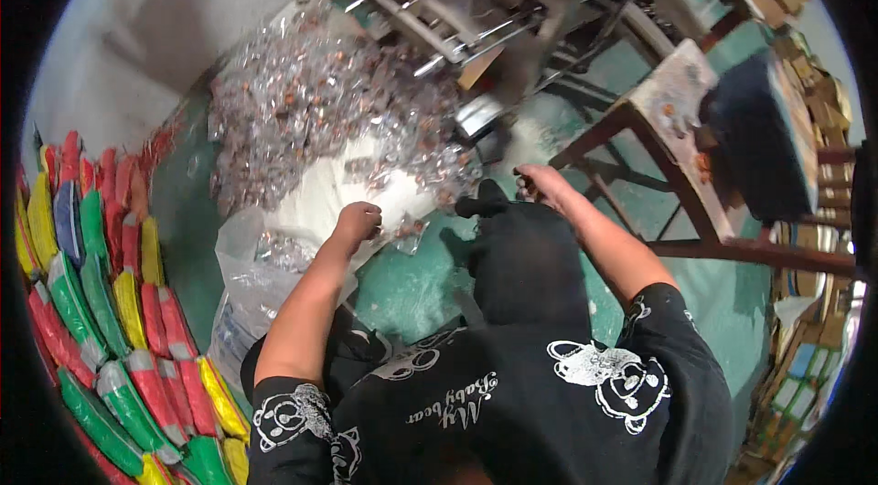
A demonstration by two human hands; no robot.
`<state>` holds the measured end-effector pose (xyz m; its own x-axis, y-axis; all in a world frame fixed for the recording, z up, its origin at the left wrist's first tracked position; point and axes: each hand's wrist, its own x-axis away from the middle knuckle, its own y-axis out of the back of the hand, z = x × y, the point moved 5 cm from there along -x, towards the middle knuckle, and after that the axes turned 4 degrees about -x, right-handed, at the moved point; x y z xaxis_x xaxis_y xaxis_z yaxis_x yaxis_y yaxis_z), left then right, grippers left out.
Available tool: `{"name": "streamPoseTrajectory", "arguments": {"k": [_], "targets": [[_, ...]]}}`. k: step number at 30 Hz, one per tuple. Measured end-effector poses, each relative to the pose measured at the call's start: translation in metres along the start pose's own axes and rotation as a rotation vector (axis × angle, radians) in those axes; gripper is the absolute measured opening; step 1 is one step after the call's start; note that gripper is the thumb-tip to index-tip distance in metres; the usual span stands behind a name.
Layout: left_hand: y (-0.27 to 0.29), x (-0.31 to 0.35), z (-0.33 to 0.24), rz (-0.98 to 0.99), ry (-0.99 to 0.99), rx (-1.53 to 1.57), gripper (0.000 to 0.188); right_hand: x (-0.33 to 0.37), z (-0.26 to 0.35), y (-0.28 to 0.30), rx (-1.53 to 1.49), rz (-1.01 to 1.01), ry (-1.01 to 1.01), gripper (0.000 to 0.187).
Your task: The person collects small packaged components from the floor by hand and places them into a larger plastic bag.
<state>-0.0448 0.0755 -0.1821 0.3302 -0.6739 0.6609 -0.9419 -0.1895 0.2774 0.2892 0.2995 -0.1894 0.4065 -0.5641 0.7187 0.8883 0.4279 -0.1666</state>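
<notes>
1. The left hand (358,220) is clenched into a fist, knuckles down on the near edge of a heap of small clear-wrapped brown sweets (329,110); whether it encloses any I cannot tell.
2. The right hand (540,181) is curled at the heap's right edge, beside a black-clad knee (526,256); its grip is hidden, so I cannot tell whether it holds anything.
3. The heap lies on a white sheet (320,197) spread over the green floor (412,288), straight ahead of the person and reaching up to a grey metal machine frame (439,19).
4. A crumpled clear plastic bag (251,279) lies under the left forearm, touching the sheet's lower edge.
5. Along the left rim, a curved stack of long pillow-shaped packets in red, green, yellow and blue (101,311) closes that side.
6. On the right, a worn wooden stool (672,115) stands near the right hand, with bare green floor between them.
7. Brown cardboard boxes (805,339) line the far right edge.
</notes>
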Motion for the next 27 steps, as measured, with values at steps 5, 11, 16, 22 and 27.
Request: {"name": "streamPoseTrajectory", "arguments": {"k": [5,11,16,22,27], "targets": [[0.008,-0.055,0.056,-0.099,-0.141,-0.572,0.048,-0.054,-0.023,-0.057,0.165,0.179,-0.154,0.022],[-0.036,-0.14,-0.024,-0.147,-0.641,-0.871,0.083,-0.109,-0.091,-0.067,0.728,0.474,0.205,0.03],[-0.092,-0.203,-0.106,-0.103,-0.652,-0.981,0.081,-0.122,-0.123,-0.006,0.587,0.688,0.242,0.046],[-0.092,-0.233,-0.093,-0.052,-0.365,-1.193,0.073,-0.131,-0.116,-0.003,0.785,0.536,0.355,0.035],[-0.055,-0.202,-0.059,-0.102,-0.349,-0.983,0.057,-0.113,-0.079,-0.051,0.421,0.317,-0.329,0.027]]}}
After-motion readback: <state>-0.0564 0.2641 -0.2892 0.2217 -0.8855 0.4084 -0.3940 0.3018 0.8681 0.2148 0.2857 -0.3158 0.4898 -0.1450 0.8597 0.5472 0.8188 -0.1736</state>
